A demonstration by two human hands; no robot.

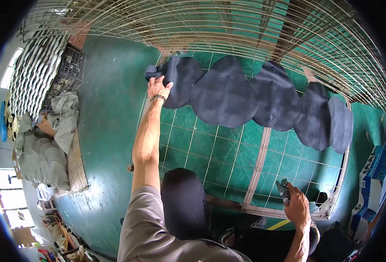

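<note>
1. Dark, near-black rounded pieces of sheet material (228, 94) lie in an overlapping row across a wire mesh rack (228, 161), running from upper left to right.
2. At the far left end of that row, the left hand (158, 87) reaches out on a straight arm, with a band at its wrist. Its fingers are closed on the leftmost dark piece (177, 81), whose edge looks bunched or folded under the grip.
3. Well apart from it, low on the right near the rack's front rail, the right hand (295, 205) is closed around a small dark tool (283, 190); what kind of tool is hard to tell at this size.
4. Another dark piece (184, 201) hangs or lies close to the person's body, between the two arms, below the rack's near edge.
5. Above the row, a second wire mesh panel (245, 30) arches over the rack.
6. On the left, a dark plastic crate (68, 72) stands on the green floor (110, 109); its contents cannot be made out. Beside it, grey cloth sacks (44, 148) lie heaped on a wooden board (76, 163).
</note>
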